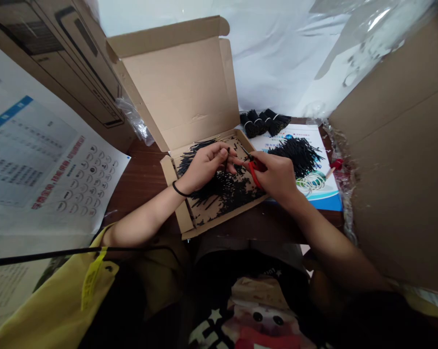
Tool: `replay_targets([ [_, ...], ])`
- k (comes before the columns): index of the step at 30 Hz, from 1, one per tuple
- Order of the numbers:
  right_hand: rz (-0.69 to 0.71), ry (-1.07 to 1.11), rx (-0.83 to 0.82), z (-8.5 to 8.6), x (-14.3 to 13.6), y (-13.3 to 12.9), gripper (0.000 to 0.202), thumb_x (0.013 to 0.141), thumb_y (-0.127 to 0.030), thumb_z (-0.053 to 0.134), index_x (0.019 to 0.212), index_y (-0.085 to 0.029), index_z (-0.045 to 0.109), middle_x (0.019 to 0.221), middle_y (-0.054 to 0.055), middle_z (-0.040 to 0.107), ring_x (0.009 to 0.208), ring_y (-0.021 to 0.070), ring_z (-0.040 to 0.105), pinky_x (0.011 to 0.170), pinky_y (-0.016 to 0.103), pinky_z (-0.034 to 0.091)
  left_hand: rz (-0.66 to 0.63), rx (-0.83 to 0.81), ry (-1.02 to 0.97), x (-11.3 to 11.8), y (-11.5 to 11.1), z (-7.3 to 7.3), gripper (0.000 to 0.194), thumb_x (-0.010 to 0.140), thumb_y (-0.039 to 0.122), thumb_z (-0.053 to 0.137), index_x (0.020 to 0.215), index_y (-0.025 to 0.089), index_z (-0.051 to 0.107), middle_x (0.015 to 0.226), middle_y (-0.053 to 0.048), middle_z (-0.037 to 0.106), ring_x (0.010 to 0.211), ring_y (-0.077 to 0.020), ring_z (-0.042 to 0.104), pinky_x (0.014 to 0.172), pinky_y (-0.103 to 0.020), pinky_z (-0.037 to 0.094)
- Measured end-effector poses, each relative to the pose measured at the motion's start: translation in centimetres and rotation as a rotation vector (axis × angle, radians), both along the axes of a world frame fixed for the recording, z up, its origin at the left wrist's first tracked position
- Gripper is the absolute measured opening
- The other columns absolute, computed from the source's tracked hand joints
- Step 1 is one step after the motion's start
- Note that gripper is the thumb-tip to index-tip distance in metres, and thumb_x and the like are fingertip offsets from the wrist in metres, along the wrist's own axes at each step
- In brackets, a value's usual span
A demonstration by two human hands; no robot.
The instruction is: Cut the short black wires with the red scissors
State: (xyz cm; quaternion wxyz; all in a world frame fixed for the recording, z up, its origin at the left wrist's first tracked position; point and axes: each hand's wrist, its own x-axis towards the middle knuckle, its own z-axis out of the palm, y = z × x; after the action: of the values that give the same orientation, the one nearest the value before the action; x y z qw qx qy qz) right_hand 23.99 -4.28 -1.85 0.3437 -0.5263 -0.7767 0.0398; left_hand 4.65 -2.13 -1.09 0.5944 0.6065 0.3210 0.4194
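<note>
Over an open cardboard box, my left hand pinches a short, thin black strip between thumb and fingers. Close on its right, my right hand grips red-handled scissors, whose blades point up and left. The fingertips of both hands nearly meet. Below them, small black scraps and longer thin black pieces cover the box floor. More black pieces lie in the box behind my left hand. What exactly the strips are cannot be made out.
Behind the box's right corner lie several banded black bundles. A loose black pile and white rubber bands rest on a printed sheet. The raised lid stands behind; cardboard walls the right side.
</note>
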Motion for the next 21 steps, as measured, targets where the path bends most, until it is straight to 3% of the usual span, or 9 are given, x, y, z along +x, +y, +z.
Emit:
replay_targets([
  [10, 0.023, 0.042, -0.032, -0.14, 0.08, 0.11, 0.025, 0.081, -0.033, 0.059, 0.100, -0.021, 0.070, 0.079, 0.004, 0.072, 0.063, 0.0145, 0.061, 0.060, 0.026, 0.041, 0.000, -0.033, 0.009, 0.12, -0.09, 0.09, 0.031, 0.086, 0.046, 0.056, 0.090, 0.016, 0.052, 0.083, -0.007, 0.072, 0.064, -0.0097, 0.066, 0.063, -0.023, 0.053],
  [21, 0.085, 0.105, 0.002, 0.03, -0.07, -0.16, 0.021, 0.080, -0.031, 0.060, 0.094, -0.019, 0.070, 0.071, 0.002, 0.068, 0.059, 0.0122, 0.057, 0.058, 0.025, 0.042, 0.121, 0.158, 0.184, 0.06, -0.26, 0.35, 0.027, 0.083, 0.039, 0.063, 0.085, 0.013, 0.056, 0.078, -0.005, 0.070, 0.065, -0.0098, 0.066, 0.065, -0.023, 0.054],
])
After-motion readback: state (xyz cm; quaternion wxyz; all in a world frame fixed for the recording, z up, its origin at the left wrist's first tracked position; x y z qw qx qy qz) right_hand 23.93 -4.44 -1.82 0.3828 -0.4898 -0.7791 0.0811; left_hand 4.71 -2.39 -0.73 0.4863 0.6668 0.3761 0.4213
